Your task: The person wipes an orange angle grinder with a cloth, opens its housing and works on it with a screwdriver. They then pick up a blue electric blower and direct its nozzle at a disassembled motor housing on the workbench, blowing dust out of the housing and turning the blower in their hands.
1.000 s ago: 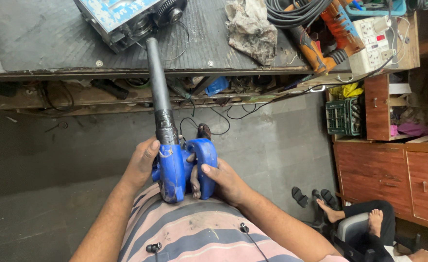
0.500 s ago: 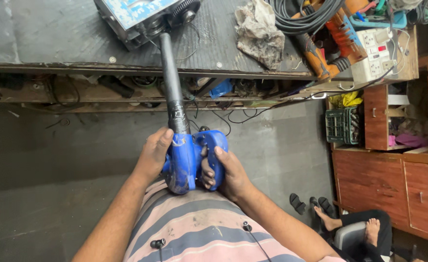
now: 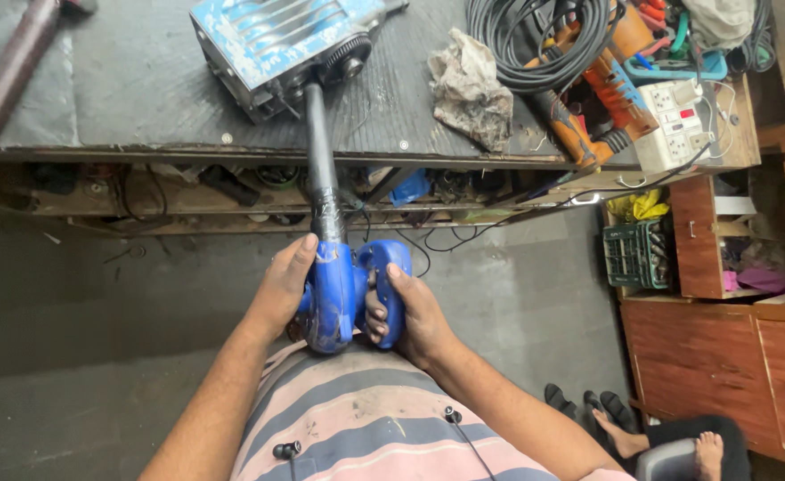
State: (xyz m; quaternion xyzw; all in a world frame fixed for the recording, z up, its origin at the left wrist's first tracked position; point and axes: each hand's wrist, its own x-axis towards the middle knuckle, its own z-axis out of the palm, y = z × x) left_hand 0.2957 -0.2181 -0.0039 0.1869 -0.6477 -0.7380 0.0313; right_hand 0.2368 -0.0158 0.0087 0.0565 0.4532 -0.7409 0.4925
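Both hands wrapped | left hand (image 3: pixel 281 289), right hand (image 3: pixel 410 312) | blue blower (image 3: pixel 334 289)

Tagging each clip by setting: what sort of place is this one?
Most likely a small repair workshop. A worn bench holds a blue machine, coiled cable and power tools, and both hands hold a blue blower.

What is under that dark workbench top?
Under the dark workbench top runs a shelf of tangled cables and small parts, too shadowed to identify; the blue blower's black nozzle covers a strip.
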